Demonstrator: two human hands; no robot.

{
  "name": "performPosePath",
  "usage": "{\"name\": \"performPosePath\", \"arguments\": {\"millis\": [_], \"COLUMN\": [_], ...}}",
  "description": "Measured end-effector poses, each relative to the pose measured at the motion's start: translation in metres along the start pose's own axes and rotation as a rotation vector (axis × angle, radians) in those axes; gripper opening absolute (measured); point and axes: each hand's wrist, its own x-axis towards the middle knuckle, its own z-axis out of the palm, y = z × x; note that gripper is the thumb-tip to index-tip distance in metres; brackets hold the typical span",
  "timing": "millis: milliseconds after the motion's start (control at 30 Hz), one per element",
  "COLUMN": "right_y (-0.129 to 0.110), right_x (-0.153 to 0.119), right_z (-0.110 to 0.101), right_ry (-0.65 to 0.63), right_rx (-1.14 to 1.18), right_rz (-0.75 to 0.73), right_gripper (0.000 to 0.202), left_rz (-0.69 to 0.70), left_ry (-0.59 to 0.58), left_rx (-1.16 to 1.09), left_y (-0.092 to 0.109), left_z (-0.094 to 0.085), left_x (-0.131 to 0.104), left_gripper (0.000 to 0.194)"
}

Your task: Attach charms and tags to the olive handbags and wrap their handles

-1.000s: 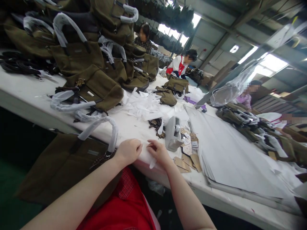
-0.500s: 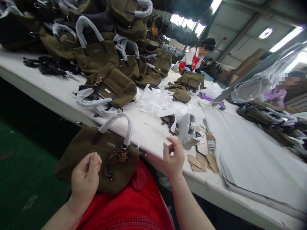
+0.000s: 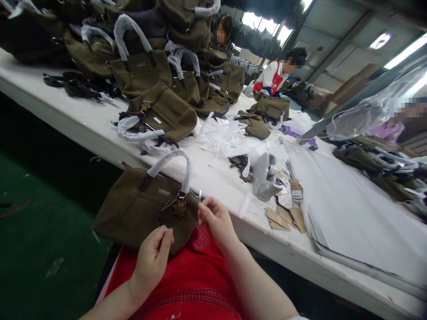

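Olive canvas handbag (image 3: 140, 209), handle paper-wrapped, is held on the lap: left hand (image 3: 153, 258) curled against its lower edge, right hand (image 3: 215, 218) pinching near its leopard-print charm (image 3: 179, 208). Beyond the right hand, brown card hangtags (image 3: 283, 217) lie unattached; farther, wrapped olive bags (image 3: 160, 111) are heaped.

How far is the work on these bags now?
Done: many olive bags on the table have wrapped handles. In hand: the lap bag; right hand pinches near its leopard charm, left hand beside. Left: brown tags lie unused.
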Motion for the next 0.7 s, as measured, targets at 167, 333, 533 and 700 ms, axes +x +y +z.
{"name": "performPosePath", "arguments": {"millis": [167,333,533,700], "right_y": [0.015,0.006,0.005,0.023], "right_x": [-0.002,0.004,0.017,0.028], "right_z": [0.009,0.013,0.002,0.008], "right_ry": [-0.153,-0.105,-0.025,0.015], "right_rx": [0.022,0.114,-0.358,-0.839], "right_rz": [0.186,0.042,-0.163,-0.134], "right_gripper": [0.049,0.041,0.035,0.031], "left_rz": [0.102,0.137,0.145,-0.022], "left_ry": [-0.028,-0.171,-0.013,-0.039], "left_rx": [0.023,0.089,0.276,0.444], "left_y": [-0.002,-0.005,-0.008,-0.021], "left_z": [0.004,0.010,-0.007,-0.007], "left_x": [-0.006,-0.008,0.036,0.090], "left_gripper": [0.029,0.034,0.025,0.031]}}
